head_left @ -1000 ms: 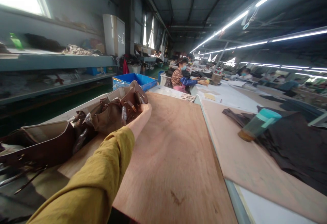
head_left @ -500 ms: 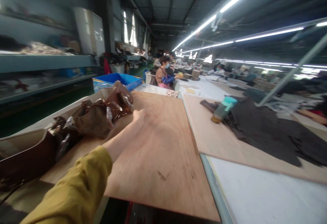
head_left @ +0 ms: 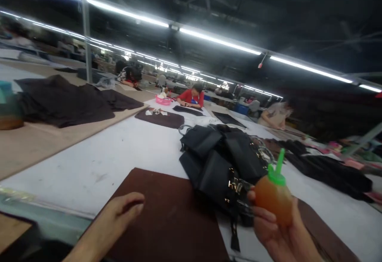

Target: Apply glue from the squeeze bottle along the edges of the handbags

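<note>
Out front, the left hand (head_left: 121, 212) reached, loosely bent, fingers pointing inward; and there was the right hand (head_left: 276, 236), palm facing its owner, fingers and thumb curled in a grip!

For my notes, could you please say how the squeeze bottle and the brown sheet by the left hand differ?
The squeeze bottle is rounded; the brown sheet is flat. The bottle is held in the right hand; the sheet lies on the table. The bottle is orange and green; the sheet dark brown.
</note>
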{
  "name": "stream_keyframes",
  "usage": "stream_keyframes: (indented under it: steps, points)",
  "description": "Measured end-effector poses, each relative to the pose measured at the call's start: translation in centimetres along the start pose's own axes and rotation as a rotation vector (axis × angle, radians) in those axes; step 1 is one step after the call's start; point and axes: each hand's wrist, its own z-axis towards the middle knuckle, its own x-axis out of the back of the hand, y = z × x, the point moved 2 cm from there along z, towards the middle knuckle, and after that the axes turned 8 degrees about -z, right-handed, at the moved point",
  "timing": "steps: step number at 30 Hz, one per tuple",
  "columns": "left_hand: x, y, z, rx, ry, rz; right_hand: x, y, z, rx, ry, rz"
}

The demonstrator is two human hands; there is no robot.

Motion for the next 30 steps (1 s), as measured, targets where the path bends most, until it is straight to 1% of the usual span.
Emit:
stream_keyframes:
  steps: [2, 3, 5, 8, 10, 11, 13, 15, 16, 18, 20, 22, 24, 26, 28, 30]
  points:
    - [-3.4, 1.3, 0.2, -0.046, -0.204, 0.077, 2.4, -1.8, -0.7, 0.045, 0.052, 0.006]
    - [-5.2, 2.0, 0.6, -0.078, -0.272, 0.124, 3.6, -2.5, -0.9, 0.047, 0.073, 0.018]
    - [-8.8, 3.3, 2.0, -0.135, -0.322, 0.206, 5.5, -3.1, -1.1, 0.034, 0.105, 0.049]
    - [-13.9, 4.4, 4.4, -0.216, -0.326, 0.388, 7.4, -3.2, -0.8, 0.016, 0.125, 0.095]
    - [-16.8, 4.5, 5.7, -0.322, -0.322, 0.608, 8.1, -2.9, -0.4, -0.002, 0.102, 0.124]
    - [-18.1, 4.4, 6.2, -0.401, -0.314, 0.732, 8.4, -2.8, -0.2, -0.008, 0.084, 0.139]
    - [-20.4, 4.1, 7.0, -0.603, -0.288, 0.940, 8.7, -2.7, 0.2, -0.011, 0.060, 0.169]
    - [-22.2, 3.8, 7.6, -0.793, -0.277, 1.060, 8.9, -2.8, 0.5, 0.001, 0.058, 0.196]
    - [-22.9, 3.7, 7.9, -0.854, -0.282, 1.096, 9.1, -2.9, 0.6, 0.005, 0.064, 0.209]
    - [-23.7, 3.4, 8.4, -0.891, -0.302, 1.134, 9.4, -3.1, 0.6, 0.005, 0.073, 0.232]
    - [-23.8, 3.5, 8.9, -0.842, -0.303, 1.124, 9.7, -3.2, 0.6, 0.008, 0.079, 0.249]
    - [-23.3, 3.8, 9.2, -0.759, -0.294, 1.065, 9.9, -3.3, 0.4, 0.017, 0.083, 0.264]
    - [-22.3, 4.6, 9.5, -0.680, -0.274, 0.966, 9.8, -3.3, 0.1, 0.024, 0.086, 0.280]
    - [-20.9, 5.9, 9.8, -0.641, -0.237, 0.852, 9.5, -3.5, -0.3, 0.027, 0.085, 0.296]
    - [-19.1, 7.6, 10.1, -0.617, -0.188, 0.782, 9.0, -3.8, -0.7, 0.035, 0.091, 0.306]
    - [-17.2, 9.6, 10.3, -0.581, -0.156, 0.752, 8.6, -4.0, -0.9, 0.028, 0.128, 0.309]
